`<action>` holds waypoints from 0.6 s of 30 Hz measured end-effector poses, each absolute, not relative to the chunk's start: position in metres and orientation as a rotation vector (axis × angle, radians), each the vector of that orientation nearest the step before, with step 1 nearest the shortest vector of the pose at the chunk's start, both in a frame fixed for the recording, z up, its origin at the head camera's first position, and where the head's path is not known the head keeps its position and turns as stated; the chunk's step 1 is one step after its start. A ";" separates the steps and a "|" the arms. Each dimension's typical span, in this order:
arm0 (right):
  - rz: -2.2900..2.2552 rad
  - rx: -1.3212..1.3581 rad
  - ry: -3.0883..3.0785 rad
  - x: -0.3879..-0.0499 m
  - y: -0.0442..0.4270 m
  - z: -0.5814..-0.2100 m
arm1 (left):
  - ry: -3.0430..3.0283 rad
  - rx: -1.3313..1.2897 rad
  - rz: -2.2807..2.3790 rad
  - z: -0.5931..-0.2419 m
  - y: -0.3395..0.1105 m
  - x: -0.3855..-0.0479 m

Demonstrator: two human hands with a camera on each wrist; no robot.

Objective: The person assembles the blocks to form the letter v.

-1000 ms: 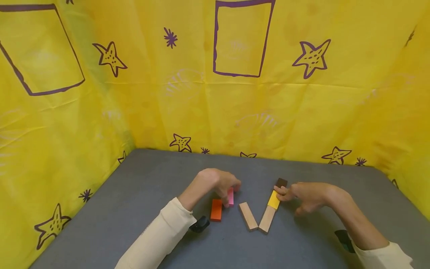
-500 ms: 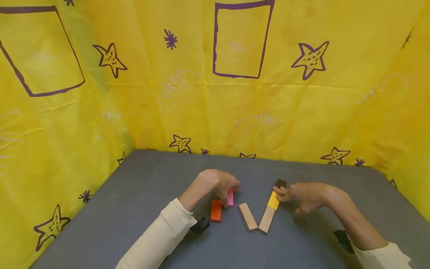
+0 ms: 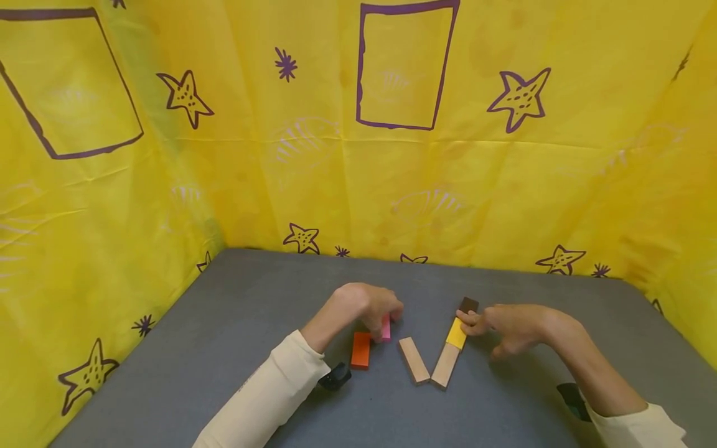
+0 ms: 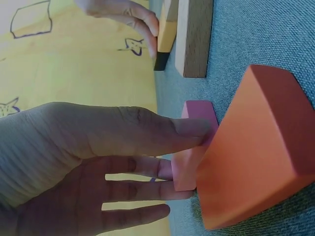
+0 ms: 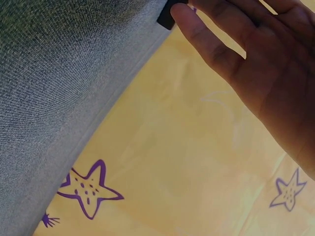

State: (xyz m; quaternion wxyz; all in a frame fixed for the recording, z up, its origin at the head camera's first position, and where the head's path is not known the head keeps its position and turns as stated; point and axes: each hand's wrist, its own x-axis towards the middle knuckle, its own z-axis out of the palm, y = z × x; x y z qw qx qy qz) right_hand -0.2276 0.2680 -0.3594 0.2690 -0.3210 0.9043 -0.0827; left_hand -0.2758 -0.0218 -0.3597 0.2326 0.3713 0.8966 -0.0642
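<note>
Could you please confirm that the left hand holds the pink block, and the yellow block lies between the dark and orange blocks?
Not quite: the yellow block lies between the dark block and a plain wooden block, as the head view shows.

I find the pink block (image 3: pixel 386 330), orange block (image 3: pixel 361 350), yellow block (image 3: pixel 456 335) and dark block (image 3: pixel 469 304) plain; two wood blocks (image 3: pixel 414 360), pale tan. My sleeves (image 3: pixel 269 386) are cream, table (image 3: pixel 252 311) grey, cloth (image 3: pixel 246 180) yellow with purple starfish (image 3: pixel 520 99) and rectangles (image 3: pixel 407 65).

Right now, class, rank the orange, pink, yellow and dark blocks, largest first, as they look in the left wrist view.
1. Orange block
2. Pink block
3. Yellow block
4. Dark block
Appearance only: nearness to the camera favours orange.
</note>
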 end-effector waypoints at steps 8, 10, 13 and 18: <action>-0.221 -0.859 2.440 -0.227 0.267 -0.360 | 2.510 1.109 -0.186 -0.359 -0.022 -0.277; -0.219 -0.861 2.440 -0.227 0.266 -0.360 | 2.528 1.138 -0.184 -0.358 -0.023 -0.277; -0.223 -0.861 2.443 -0.227 0.267 -0.360 | 2.556 1.181 -0.178 -0.357 -0.023 -0.277; -0.233 -0.840 2.449 -0.226 0.267 -0.359 | 2.605 1.220 -0.158 -0.355 -0.022 -0.278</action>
